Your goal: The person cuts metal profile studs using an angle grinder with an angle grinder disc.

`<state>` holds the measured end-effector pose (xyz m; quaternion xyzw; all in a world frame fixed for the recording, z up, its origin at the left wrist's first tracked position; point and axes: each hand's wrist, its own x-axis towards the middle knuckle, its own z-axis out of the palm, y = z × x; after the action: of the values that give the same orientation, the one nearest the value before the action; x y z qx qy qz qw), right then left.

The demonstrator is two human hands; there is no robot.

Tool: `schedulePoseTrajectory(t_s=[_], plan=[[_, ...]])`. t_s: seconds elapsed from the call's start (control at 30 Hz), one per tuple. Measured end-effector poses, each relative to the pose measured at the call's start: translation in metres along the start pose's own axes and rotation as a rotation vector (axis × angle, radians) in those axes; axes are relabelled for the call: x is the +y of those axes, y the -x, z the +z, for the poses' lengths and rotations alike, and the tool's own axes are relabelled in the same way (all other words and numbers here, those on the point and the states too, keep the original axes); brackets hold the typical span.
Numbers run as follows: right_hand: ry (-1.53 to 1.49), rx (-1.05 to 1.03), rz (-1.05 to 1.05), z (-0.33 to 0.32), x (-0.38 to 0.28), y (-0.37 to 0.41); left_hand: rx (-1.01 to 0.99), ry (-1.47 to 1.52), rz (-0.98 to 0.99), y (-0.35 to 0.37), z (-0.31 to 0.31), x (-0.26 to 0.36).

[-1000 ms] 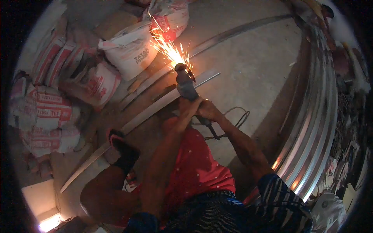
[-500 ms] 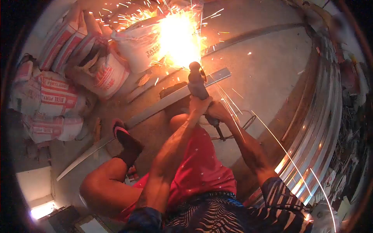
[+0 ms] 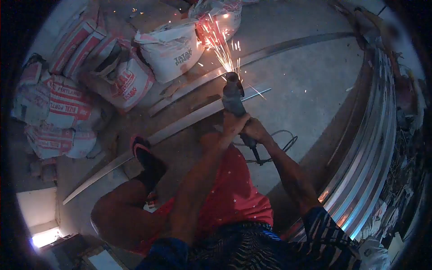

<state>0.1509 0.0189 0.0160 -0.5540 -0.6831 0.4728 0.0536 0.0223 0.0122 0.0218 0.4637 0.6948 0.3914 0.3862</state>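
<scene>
An angle grinder [image 3: 233,96] is held by both my hands, its head over the far end of a long metal bar [image 3: 184,122] on the floor. My left hand [image 3: 235,125] wraps round the grinder's body behind the head. Just to the right, my right hand [image 3: 256,131] closes on its rear part, and the power cord [image 3: 257,155] hangs out below. Orange sparks [image 3: 221,49] fly away from the grinder's head toward the sacks. The exact contact between disc and bar is hidden behind the head.
Cement sacks [image 3: 67,108] are piled at the left, and a white sack [image 3: 171,51] stands in the sparks' direction. Another long metal strip [image 3: 270,53] lies beyond the bar. Long shiny metal profiles [image 3: 360,180] lie along the right. My slippered foot [image 3: 146,153] rests near the bar.
The large bright burst of sparks has shrunk to a thin spray, and the scene is darker. The grinder's head has shifted slightly to the right. Both hands keep their hold.
</scene>
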Motion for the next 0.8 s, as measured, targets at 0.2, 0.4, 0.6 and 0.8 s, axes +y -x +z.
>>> schedulePoseTrajectory(t_s=[0.2, 0.4, 0.6, 0.8], plan=[[-0.061, 0.001, -0.088, -0.004, -0.012, 0.016, 0.039, -0.076, 0.000, -0.011, 0.024, -0.038], [-0.152, 0.034, -0.049, 0.011, 0.014, 0.019, -0.067, 0.085, 0.008, 0.011, 0.010, -0.021], [-0.005, 0.079, -0.159, 0.007, 0.011, 0.015, 0.073, 0.143, 0.206, 0.020, 0.008, 0.000], [-0.013, 0.013, -0.089, -0.006, -0.001, 0.017, 0.066, 0.084, 0.150, 0.006, 0.012, -0.004]])
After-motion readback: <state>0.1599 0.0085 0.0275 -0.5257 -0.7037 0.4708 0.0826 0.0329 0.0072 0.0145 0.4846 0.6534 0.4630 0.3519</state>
